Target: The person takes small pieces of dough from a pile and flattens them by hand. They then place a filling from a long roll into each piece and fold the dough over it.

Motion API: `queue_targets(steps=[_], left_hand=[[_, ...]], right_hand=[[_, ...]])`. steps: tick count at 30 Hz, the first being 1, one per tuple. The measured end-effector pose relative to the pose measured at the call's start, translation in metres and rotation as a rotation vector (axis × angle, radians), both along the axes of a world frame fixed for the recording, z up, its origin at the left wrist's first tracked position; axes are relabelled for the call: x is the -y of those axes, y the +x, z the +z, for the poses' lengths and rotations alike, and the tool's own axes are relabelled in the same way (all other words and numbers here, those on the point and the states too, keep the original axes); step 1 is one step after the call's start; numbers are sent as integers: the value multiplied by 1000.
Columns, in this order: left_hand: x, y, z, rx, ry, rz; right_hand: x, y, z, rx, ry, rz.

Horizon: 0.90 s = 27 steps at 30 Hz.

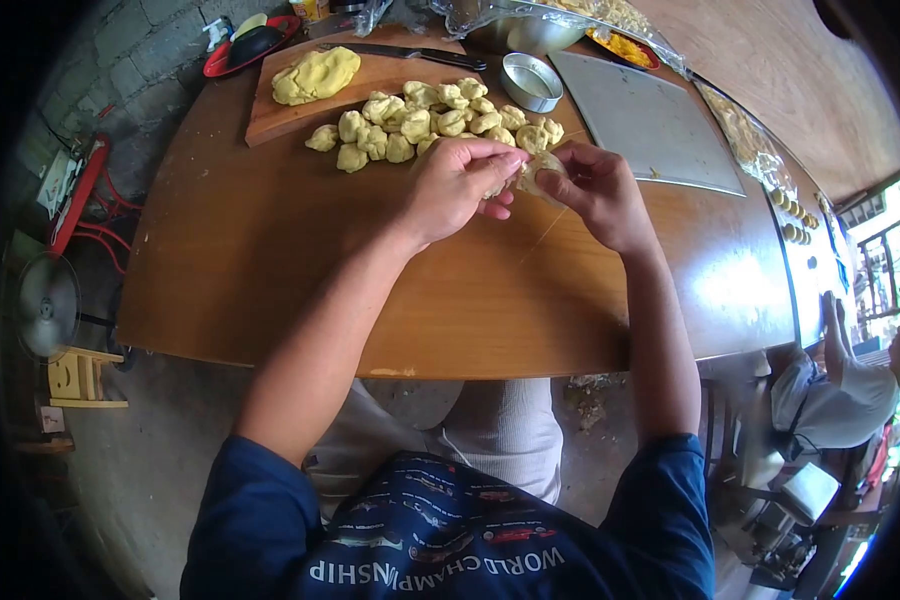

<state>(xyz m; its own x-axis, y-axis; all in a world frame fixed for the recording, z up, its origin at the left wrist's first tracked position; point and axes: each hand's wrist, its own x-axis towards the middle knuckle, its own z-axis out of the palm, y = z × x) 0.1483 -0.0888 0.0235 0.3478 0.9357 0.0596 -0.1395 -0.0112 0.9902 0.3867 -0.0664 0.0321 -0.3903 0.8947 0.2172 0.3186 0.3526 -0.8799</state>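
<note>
My left hand (462,188) and my right hand (602,192) meet over the wooden table, just in front of a heap of dough pieces (416,122). Pinched between the thumb and fingers of my right hand is a small pale piece of dough (536,177). The fingers of my left hand are curled at its left side, with a bit of pale dough showing by the thumb. The heaped pieces are yellowish, rough and irregular. Behind them a larger smooth lump of yellow dough (316,76) rests on a wooden cutting board (270,116).
A knife (410,53) lies along the board's back. Right of the heap stand a round metal tin (532,82) and a grey metal sheet (642,120). A metal bowl (530,32) is behind. Another person (838,395) sits at the right, near small dough balls (795,217).
</note>
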Motion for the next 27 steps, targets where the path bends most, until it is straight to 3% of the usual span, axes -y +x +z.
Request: queue_targets(steps=[8, 10, 12, 14, 16, 18, 20, 23, 27], left_hand=[[-9, 3, -14, -180, 139, 90], [-12, -3, -10, -198, 114, 128], [-22, -20, -3, -333, 179, 480], [-38, -55, -7, -47, 87, 487], [-25, -53, -1, -48, 72, 432], [-15, -35, 7, 117, -19, 216], [-25, -38, -8, 125, -9, 121], [-33, -45, -31, 408, -69, -129], [-12, -28, -5, 199, -29, 79]], right_hand=[[9, -11, 6, -45, 5, 47], [12, -12, 15, 128, -29, 40], [14, -3, 11, 2, -91, 103], [11, 6, 13, -129, -138, 168], [7, 7, 14, -219, -113, 59], [5, 6, 12, -198, -118, 5], [5, 5, 6, -65, -47, -3], [2, 5, 0, 13, -48, -14], [2, 4, -3, 42, -11, -24]])
